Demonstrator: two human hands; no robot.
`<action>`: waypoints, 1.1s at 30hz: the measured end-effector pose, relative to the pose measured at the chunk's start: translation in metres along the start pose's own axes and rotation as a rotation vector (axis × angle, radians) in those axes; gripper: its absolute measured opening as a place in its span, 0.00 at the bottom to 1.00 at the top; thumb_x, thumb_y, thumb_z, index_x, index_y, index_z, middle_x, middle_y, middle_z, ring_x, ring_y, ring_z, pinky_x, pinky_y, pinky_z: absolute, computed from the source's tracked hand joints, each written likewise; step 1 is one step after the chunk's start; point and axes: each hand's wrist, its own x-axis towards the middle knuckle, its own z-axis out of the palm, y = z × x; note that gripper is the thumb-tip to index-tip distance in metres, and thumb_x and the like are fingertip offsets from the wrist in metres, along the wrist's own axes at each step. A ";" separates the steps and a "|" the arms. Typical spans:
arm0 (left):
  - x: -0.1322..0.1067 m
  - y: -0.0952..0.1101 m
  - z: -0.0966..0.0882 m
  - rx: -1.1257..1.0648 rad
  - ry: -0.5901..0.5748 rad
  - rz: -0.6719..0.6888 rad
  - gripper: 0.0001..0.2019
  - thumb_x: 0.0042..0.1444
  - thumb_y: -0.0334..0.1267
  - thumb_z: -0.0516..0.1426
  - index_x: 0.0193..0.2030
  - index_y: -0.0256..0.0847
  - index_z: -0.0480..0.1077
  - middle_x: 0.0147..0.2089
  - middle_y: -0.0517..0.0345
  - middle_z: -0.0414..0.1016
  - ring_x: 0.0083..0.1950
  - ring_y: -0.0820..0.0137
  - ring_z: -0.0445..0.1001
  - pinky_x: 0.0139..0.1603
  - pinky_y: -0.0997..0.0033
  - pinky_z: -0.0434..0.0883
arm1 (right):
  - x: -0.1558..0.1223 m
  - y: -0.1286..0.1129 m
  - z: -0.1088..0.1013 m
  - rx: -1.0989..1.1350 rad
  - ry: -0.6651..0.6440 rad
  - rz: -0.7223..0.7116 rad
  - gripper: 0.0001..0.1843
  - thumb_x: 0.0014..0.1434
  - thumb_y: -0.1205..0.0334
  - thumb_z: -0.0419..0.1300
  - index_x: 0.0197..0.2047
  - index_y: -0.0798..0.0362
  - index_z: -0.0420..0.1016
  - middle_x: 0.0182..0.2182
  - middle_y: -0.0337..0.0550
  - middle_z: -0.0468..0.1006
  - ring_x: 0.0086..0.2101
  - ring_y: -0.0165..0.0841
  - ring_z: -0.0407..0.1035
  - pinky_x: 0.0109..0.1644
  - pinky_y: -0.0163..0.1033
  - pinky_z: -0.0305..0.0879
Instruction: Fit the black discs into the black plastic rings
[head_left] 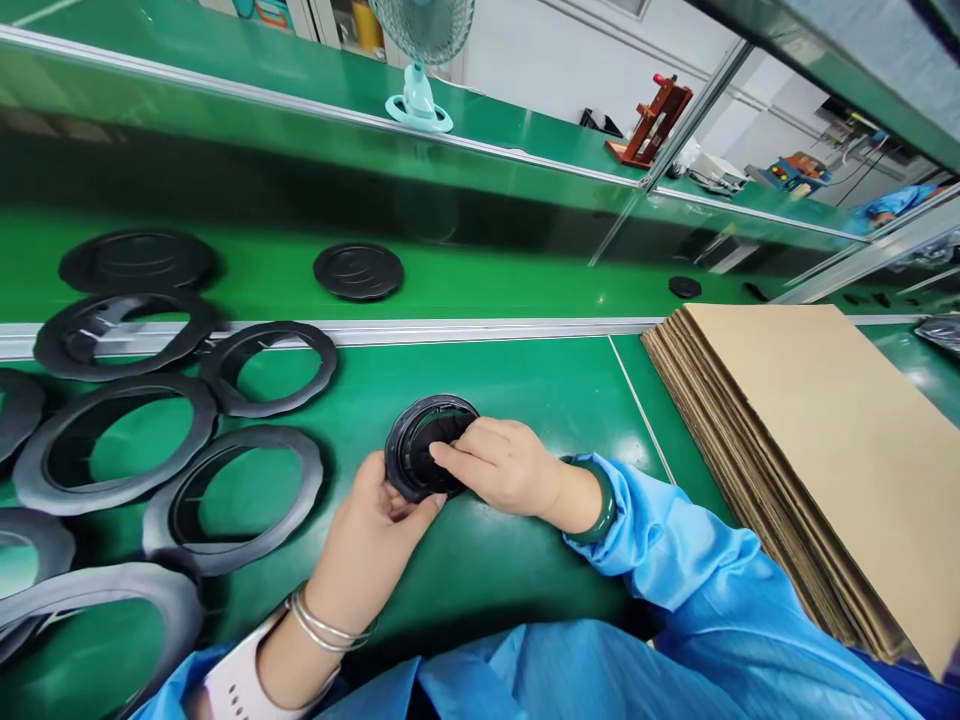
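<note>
A black round plastic part [420, 440] with a stepped rim and a dark, segmented inner face is tilted up off the green table. My left hand [394, 510] grips its lower left edge, thumb along the near side and fingers behind. On the right of the same part, my right hand [499, 460] is closed, with its thumb and index finger pressed against the inner face and the right rim. Whether something small is pinched there is hidden. Several black flanged rings [306, 500] lie to the left of my hands.
Black discs [358, 272] rest on the raised green ledge [487, 265] behind a metal strip. A tall stack of brown cardboard sheets [832, 430] stands at the right. Beyond the low divider are a teal fan [421, 95] and a reddish-brown stand [652, 125].
</note>
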 end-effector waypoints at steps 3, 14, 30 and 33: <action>0.001 -0.003 0.000 0.008 -0.004 0.010 0.28 0.45 0.48 0.68 0.49 0.42 0.61 0.39 0.56 0.80 0.41 0.61 0.80 0.40 0.66 0.78 | 0.000 0.003 0.000 0.020 -0.023 -0.012 0.10 0.69 0.72 0.52 0.52 0.58 0.68 0.30 0.41 0.72 0.30 0.30 0.66 0.33 0.37 0.68; -0.002 0.005 0.002 0.032 0.015 0.018 0.27 0.45 0.49 0.67 0.47 0.41 0.61 0.37 0.56 0.80 0.40 0.60 0.81 0.38 0.65 0.78 | 0.003 0.006 -0.003 0.059 -0.048 -0.048 0.09 0.68 0.73 0.54 0.50 0.61 0.69 0.30 0.42 0.71 0.31 0.30 0.64 0.34 0.37 0.67; -0.002 -0.001 0.000 0.058 0.019 0.016 0.27 0.46 0.48 0.67 0.47 0.43 0.60 0.38 0.55 0.80 0.40 0.58 0.81 0.37 0.65 0.78 | 0.013 0.002 -0.013 0.031 -0.075 -0.003 0.10 0.69 0.72 0.51 0.44 0.61 0.74 0.28 0.43 0.69 0.29 0.32 0.60 0.33 0.38 0.65; -0.002 0.000 -0.001 0.081 0.021 0.014 0.27 0.46 0.49 0.67 0.47 0.43 0.60 0.36 0.57 0.80 0.38 0.59 0.81 0.35 0.66 0.77 | 0.009 0.003 -0.011 0.015 -0.043 -0.052 0.09 0.68 0.73 0.52 0.47 0.61 0.72 0.30 0.43 0.71 0.31 0.32 0.62 0.33 0.38 0.66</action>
